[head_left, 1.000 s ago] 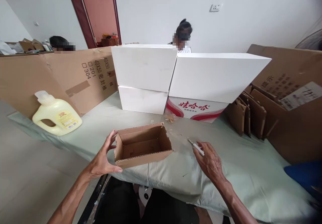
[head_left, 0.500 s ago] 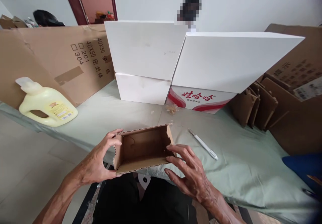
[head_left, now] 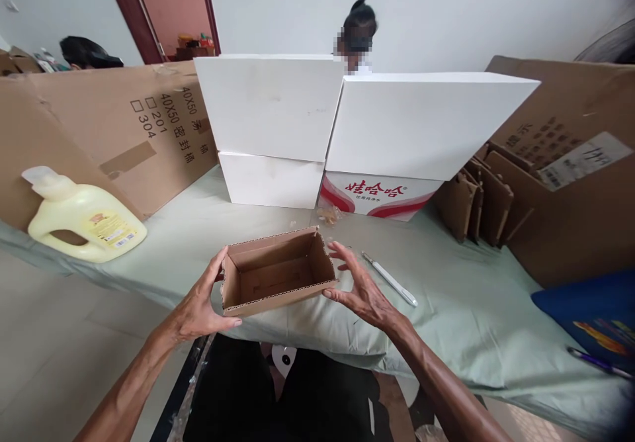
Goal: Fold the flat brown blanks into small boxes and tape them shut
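An open-topped brown cardboard box [head_left: 280,300] with bare corrugated edges is between my hands at the table's front edge. My left hand [head_left: 201,300] grips its left end, thumb along the near side and fingers around the far left corner. At the opposite end, my right hand [head_left: 360,286] has its thumb against the near right corner, fingers curved by the far one. Only folded-in flaps and the bare bottom show inside the box. Right of it lies a white pen-shaped cutter [head_left: 389,278] on the green tablecloth [head_left: 446,323].
White boxes [head_left: 268,104] stand stacked behind, one with red lettering [head_left: 380,194]. A pale yellow jug [head_left: 84,217] stands left beside a large carton [head_left: 124,124]. Folded cardboard pieces [head_left: 476,204], a blue item [head_left: 590,316] and a pen [head_left: 598,362] are right. Two people [head_left: 360,28] show beyond.
The box has moved up and away from me, its opening tipped a little more toward the far side. My right hand has shifted from inside its right edge to around its right end.
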Action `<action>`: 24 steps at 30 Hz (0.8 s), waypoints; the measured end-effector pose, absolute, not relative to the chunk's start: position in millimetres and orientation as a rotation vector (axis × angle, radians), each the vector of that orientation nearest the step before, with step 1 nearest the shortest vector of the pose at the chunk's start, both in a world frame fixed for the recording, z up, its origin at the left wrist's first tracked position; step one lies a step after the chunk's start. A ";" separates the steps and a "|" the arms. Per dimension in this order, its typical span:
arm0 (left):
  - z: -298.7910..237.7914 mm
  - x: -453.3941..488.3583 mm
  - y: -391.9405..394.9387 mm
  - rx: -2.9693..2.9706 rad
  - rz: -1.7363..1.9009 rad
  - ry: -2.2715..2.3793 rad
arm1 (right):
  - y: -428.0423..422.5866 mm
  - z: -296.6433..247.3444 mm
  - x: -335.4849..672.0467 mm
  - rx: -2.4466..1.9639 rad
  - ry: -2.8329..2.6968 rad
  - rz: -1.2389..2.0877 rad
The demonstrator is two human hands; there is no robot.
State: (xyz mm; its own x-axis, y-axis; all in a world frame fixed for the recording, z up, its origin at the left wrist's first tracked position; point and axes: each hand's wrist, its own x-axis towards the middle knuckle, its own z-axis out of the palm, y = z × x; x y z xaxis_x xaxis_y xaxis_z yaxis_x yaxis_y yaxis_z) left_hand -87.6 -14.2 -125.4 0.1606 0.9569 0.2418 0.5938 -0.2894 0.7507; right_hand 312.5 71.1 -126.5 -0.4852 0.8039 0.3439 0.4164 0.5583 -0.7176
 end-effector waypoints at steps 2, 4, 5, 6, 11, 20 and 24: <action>-129.1 -85.1 -11.5 1.862 1.045 1.473 | 76.0 -134.9 311.0 -0.965 -2.122 0.905; -124.5 -82.6 -7.9 1.725 1.142 1.451 | 74.5 -136.5 309.6 -0.943 -2.123 0.974; -119.6 -81.7 -5.5 1.630 1.193 1.425 | 71.8 -134.0 309.8 -0.931 -2.123 0.972; -114.0 -81.0 -2.6 1.520 1.239 1.390 | 68.0 -129.3 311.0 -0.921 -2.127 0.956; -93.5 -78.5 13.7 0.886 1.164 1.271 | 40.0 -89.0 324.9 -0.837 -2.272 0.746; -111.6 -53.8 12.7 0.697 0.680 1.249 | 25.0 -99.1 315.1 -0.868 -2.258 0.527; -112.9 -51.0 12.5 0.928 0.714 1.516 | 27.0 -107.1 298.8 -1.005 -2.061 0.587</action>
State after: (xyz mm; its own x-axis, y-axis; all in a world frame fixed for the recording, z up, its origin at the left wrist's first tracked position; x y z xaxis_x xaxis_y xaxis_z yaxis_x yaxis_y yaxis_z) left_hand -51.0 12.5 -112.9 -0.0243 0.8641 -0.5028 0.1624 0.4997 0.8508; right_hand 298.8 27.0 -107.1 -0.4056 0.8072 0.4289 0.4604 0.5857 -0.6670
